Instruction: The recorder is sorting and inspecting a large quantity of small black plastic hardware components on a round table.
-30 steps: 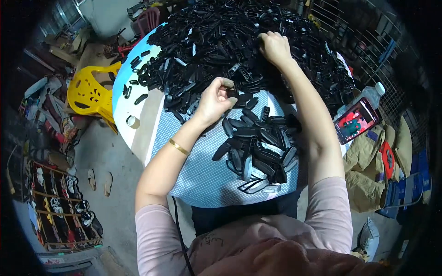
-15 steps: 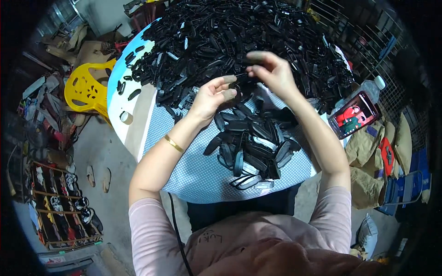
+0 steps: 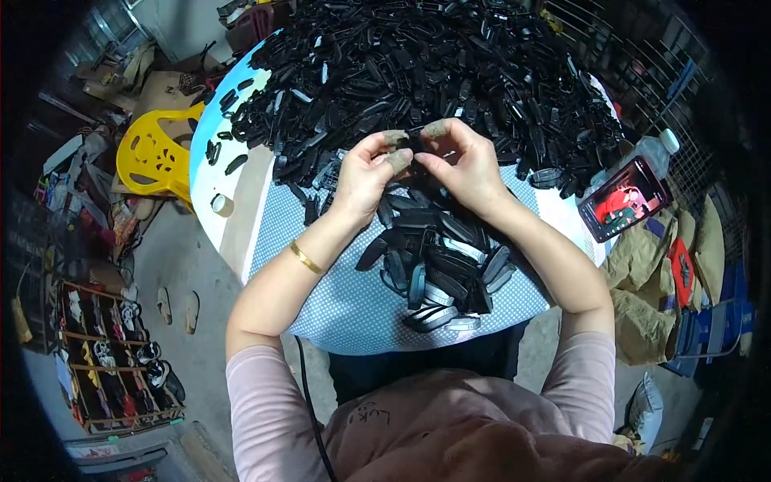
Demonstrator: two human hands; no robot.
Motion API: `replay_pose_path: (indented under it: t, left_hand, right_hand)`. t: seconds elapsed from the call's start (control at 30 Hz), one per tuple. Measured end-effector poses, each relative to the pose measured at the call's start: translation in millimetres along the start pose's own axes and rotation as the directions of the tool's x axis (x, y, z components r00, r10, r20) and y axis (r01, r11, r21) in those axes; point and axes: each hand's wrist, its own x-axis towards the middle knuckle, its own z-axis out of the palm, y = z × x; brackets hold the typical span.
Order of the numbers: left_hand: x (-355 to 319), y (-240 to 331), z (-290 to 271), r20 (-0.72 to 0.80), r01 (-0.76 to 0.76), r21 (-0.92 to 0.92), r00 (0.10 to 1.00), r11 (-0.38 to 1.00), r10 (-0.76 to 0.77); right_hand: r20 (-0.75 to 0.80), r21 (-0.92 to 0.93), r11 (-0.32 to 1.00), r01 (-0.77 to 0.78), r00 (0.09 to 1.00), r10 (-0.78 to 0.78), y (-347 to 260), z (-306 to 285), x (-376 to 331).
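While L hand (image 3: 363,178) and R hand (image 3: 470,170) sit close together just beyond the small pile of blk parts (image 3: 443,261) in head view, both have thumb + fingers pinched on a small blk pc (image 3: 414,137), mostly hidden, can't tell exact shape. Big heap of similar blk parts (image 3: 418,64) is beyond the pile, w/ phone (image 3: 623,201) and clear bottle (image 3: 654,157) well to pile's R. Small round container (image 3: 222,206) is L of pile, yellow chair (image 3: 148,157) further L, patterned tablecloth (image 3: 345,321) under pile.
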Motion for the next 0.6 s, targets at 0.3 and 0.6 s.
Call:
replay_pose_path:
  t: [0.3, 0.6]
  left_hand:
    - [0.1, -0.4, -2.6, -0.022, 0.018, -0.022, 1.0, 1.0, -0.018]
    - [-2.3, 9.3, 1.2, 0.005, -0.032, -0.017, 0.999, 0.999, 0.033]
  right_hand:
    - [0.19, -0.377, 0.803, 0.462, 0.887, -0.421, -0.9, -4.4, -1.1]
    - [0.043, -0.192, 0.964, 0.182, 0.983, -0.177, -1.3, -10.8, 0.6]
